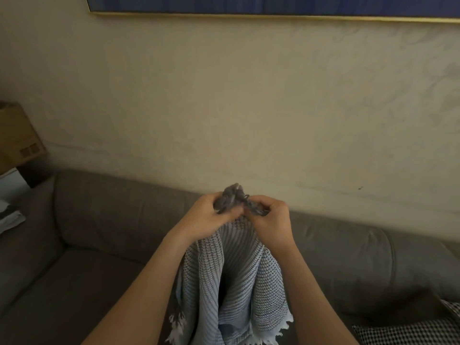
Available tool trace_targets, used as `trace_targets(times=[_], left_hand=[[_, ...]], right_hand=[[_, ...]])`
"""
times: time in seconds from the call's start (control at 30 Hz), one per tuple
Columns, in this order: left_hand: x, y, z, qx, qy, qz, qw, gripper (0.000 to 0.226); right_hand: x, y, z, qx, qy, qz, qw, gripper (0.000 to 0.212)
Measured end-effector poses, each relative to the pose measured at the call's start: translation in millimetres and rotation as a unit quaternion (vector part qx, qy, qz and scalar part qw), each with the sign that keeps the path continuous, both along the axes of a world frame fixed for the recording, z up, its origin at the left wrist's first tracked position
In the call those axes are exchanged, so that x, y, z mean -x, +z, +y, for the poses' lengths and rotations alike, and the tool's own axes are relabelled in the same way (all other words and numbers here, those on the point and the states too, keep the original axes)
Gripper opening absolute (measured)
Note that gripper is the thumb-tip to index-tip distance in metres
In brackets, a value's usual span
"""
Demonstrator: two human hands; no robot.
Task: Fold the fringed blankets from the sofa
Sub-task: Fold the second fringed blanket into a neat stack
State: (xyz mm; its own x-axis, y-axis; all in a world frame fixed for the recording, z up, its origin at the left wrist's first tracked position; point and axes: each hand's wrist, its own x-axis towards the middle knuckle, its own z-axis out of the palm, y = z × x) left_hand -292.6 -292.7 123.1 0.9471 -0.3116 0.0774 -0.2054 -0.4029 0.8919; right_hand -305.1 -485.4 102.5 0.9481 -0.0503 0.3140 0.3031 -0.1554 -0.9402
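Firstly, the head view, surroundings. A grey-brown upholstered sofa [112,220] runs across the lower half of the frame, its backrest against a beige textured wall [224,108]. A blue picture in a thin gold frame [249,14] hangs at the top edge of the view. A brown cardboard box [17,135] stands at the left, beyond the sofa arm, with pale papers [10,217] below it; these are blurred. A black-and-white checked fabric [410,332] lies on the seat at the lower right, well apart from the hands. Nothing stands between the camera and the hands.

Next, the task item. The blue-grey and white woven blanket [239,282] hangs in vertical folds between the two forearms, in front of the sofa seat. Its white fringe [283,324] shows along the lower edge. A bunch of grey tassels [232,195] protrudes above the hands.

Finally, the fingers. The left hand [211,212] and the right hand [270,217] are raised side by side, nearly touching. The left fingers [206,201] are curled tightly round the gathered top edge and tassels. The right fingers [263,204] are likewise curled narrowly, pinching the same edge just beside the left hand.
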Motion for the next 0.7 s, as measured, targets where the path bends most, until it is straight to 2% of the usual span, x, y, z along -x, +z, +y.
trace_targets(times=[0.17, 0.27, 0.37, 0.4, 0.47, 0.53, 0.63, 0.7], left_hand=[[-6.9, -9.4, 1.3, -0.019, 0.005, 0.009, 1.000, 0.038], [-6.2, 0.1, -4.1, -0.019, 0.053, -0.021, 0.998, 0.033], [-9.8, 12.9, -3.2, -0.050, 0.128, -0.089, 0.987, 0.033], [-11.8, 16.1, -2.1, -0.057, 0.152, -0.109, 0.981, 0.036], [-15.7, 21.9, 1.1, -0.032, 0.196, -0.141, 0.970, 0.040], [-18.5, 28.6, 4.4, 0.010, 0.221, -0.159, 0.962, 0.043], [-23.0, 39.4, 9.9, 0.029, 0.243, -0.174, 0.954, 0.047], [-27.6, 43.3, 16.3, 0.024, 0.282, -0.184, 0.941, 0.050]], right_hand=[[-2.6, 14.2, 4.8, -0.033, -0.016, -0.005, 0.999, 0.013], [-8.9, 7.9, 4.8, -0.019, -0.020, 0.007, 1.000, 0.011], [-15.8, -4.5, -2.0, 0.056, 0.010, 0.005, 0.998, 0.008], [-17.4, -9.1, -3.7, 0.095, 0.021, 0.014, 0.995, 0.015], [-19.4, -16.7, -4.5, 0.188, 0.024, 0.056, 0.980, 0.032], [-19.7, -22.7, -2.9, 0.250, 0.042, 0.092, 0.963, 0.035], [-18.7, -25.1, 3.5, 0.289, 0.064, 0.112, 0.949, 0.046], [-19.2, -19.4, 6.2, 0.307, 0.036, 0.094, 0.947, 0.040]])
